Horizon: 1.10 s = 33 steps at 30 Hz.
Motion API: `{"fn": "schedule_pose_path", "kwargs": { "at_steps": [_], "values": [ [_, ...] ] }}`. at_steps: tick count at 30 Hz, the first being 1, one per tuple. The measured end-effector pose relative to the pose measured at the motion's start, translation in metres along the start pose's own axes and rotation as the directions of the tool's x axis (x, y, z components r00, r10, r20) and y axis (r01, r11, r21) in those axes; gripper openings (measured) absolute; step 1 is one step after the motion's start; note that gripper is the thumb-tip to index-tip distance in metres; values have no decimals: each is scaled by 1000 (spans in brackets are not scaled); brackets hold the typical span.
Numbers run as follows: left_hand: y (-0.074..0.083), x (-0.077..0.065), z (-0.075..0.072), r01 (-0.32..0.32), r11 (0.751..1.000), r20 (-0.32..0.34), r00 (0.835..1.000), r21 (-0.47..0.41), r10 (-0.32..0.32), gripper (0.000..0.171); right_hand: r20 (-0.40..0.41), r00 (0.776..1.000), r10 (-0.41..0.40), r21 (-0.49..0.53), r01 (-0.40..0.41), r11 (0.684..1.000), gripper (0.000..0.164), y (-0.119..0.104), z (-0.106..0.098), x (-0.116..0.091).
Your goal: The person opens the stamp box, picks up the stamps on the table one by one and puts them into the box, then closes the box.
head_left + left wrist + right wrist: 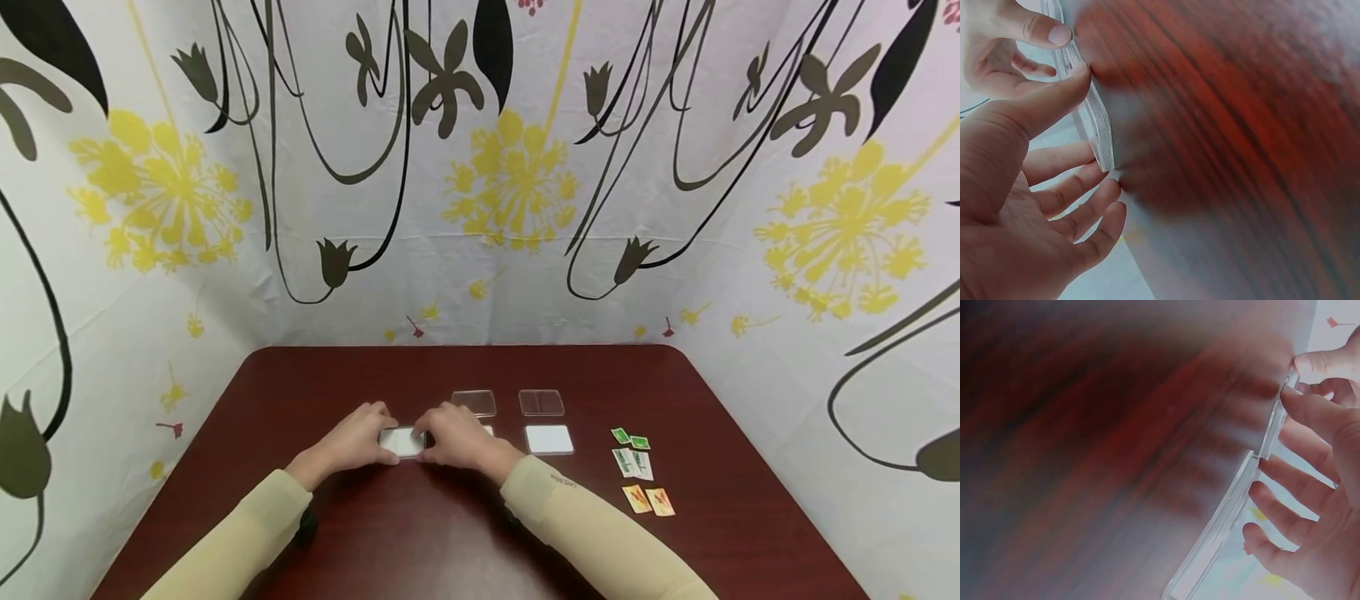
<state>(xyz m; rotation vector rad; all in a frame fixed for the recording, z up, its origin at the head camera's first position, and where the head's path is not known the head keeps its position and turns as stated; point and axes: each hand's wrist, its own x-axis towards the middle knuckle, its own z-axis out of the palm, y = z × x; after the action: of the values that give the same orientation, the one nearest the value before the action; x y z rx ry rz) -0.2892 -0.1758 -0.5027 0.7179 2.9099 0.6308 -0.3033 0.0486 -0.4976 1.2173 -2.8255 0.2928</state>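
Observation:
A flat clear plastic case [402, 442] with a white face lies on the table between both hands. My left hand [362, 438] grips its left side, thumb on the near edge and the index finger round the far side. From the right, my right hand [457, 437] holds the same case between thumb and fingers. In the left wrist view, the case's edge [1099, 128] looks layered. A second case [1216, 531] sits beside it in the right wrist view; in the head view the right hand mostly hides it. A third white-faced case [549, 439] lies farther right.
Two clear rectangular lids [474, 402] [542, 402] lie behind the cases. At the right are small paper pieces in pairs: green ones [620, 436], white-and-green ones [624, 462] and orange ones [637, 499]. A patterned curtain [487, 292] stands behind the dark red table [405, 533].

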Motion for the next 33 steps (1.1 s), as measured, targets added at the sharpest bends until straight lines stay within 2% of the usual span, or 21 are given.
{"fn": "schedule_pose_path", "kwargs": {
  "at_steps": [4,9,16,26,33],
  "values": [
    [0,-2,2,9,1000,7,1000,-13,-9,52,-9,1000,-6,-34,5,999,34,-2,1,1],
    [-1,-3,6,-19,999,10,1000,-35,19,47,-2,1000,9,-27,-9,1000,33,-4,4,0],
    [-2,-6,5,-34,999,7,999,-10,34,46,-18,1000,0,-16,-1,1000,32,-10,4,2],
    [-5,3,4,-37,999,10,999,-3,37,43,-34,999,3,-17,-3,1000,29,-10,5,1],
    [-1,5,-1,-32,999,14,999,25,31,43,-55,998,-2,-21,1,1000,30,-8,5,3]
  ]
}}
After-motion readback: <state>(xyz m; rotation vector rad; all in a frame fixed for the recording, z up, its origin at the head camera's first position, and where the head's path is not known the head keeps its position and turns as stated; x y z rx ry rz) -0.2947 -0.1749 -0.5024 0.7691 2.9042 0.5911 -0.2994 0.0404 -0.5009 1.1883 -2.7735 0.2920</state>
